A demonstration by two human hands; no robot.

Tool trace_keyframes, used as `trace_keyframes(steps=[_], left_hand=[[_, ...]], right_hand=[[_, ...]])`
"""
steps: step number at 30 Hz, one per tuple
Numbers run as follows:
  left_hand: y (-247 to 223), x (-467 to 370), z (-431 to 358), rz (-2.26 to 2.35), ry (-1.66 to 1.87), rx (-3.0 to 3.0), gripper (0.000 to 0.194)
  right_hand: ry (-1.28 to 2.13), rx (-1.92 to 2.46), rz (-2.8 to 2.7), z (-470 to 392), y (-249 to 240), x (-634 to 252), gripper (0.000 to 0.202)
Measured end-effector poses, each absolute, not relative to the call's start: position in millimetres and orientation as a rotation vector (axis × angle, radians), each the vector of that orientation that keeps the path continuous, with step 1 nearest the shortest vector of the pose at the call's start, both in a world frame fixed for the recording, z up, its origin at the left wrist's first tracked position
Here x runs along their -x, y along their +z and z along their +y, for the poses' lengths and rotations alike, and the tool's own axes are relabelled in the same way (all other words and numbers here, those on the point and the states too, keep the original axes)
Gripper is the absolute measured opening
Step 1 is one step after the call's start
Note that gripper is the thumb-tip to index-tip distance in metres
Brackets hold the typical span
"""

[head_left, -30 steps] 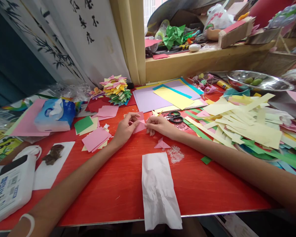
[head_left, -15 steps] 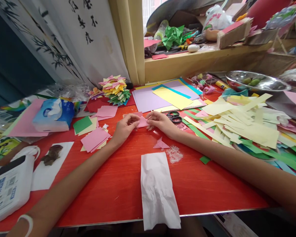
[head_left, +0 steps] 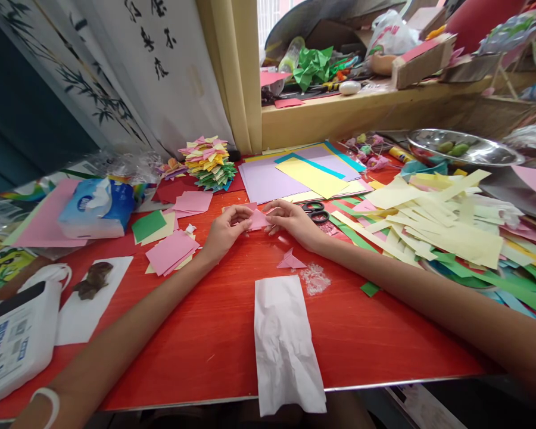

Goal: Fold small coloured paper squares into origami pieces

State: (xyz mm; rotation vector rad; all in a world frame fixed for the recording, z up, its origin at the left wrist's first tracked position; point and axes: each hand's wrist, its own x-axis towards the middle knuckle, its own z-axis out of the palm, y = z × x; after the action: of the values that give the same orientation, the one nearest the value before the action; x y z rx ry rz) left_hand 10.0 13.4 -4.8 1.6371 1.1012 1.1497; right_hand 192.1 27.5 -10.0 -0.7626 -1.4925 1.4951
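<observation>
Between my two hands, above the red table, is a small pink paper. My left hand pinches its left edge with thumb and fingers. On the right edge, the fingertips of my right hand are closed. A folded pink piece lies just below my right hand, beside a small heap of clear bits. Black scissors rest right of my right hand. Pink paper squares are stacked left of my left hand.
A crumpled white paper hangs over the front edge. Paper strips and a metal bowl are at the right. A tissue pack, a white box and a stack of folded paper pieces stand to the left.
</observation>
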Motion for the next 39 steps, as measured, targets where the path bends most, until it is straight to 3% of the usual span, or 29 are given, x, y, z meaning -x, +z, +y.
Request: trace_keyframes(steps=[39], left_hand=[[-1.5, -8.8, 9.7, 1.114, 1.128, -1.652, 0.016]], right_hand=[[1.486, 0.719, -1.546, 28.6, -10.1, -193.7, 0.02]])
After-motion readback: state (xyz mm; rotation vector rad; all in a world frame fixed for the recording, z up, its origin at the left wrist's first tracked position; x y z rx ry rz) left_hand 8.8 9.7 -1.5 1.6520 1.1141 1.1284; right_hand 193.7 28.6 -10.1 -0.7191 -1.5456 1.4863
